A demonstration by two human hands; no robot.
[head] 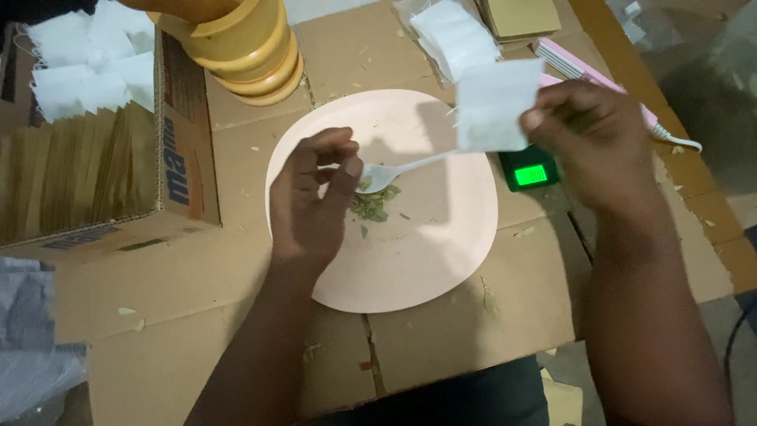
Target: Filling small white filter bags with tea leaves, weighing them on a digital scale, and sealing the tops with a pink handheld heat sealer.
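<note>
Flattened brown cardboard (441, 331) is spread over the tabletop, and dry leaf crumbs are scattered across it. Nearest the camera, 2 bare forearms are seen reaching forward over the cardboard. A pale pink plate (426, 260) is laid in the middle, and a small heap of dried green leaf bits (372, 207) is seen on it, just left of its centre. The left hand (315, 201) is held over the plate with its grip closed on the bowl end of a white plastic spoon (410, 167), right above the leaf bits; the spoon's handle is pointed up and to the right. The right hand (591, 146) is raised beside the plate's right edge, and a small white paper sachet (495, 106) is pinched at its side between thumb and fingers. A small black scale with a lit green display (530, 173) is partly covered by the sachet and that hand. To the left, an open cardboard box (118, 181) packed with brown envelopes is set, with white sachets piled at its far end. Farther back, a ribbed yellow container (248, 51), a loose stack of white sachets (449, 35) and a pink device with a white cord (583, 71) are seen.
</note>
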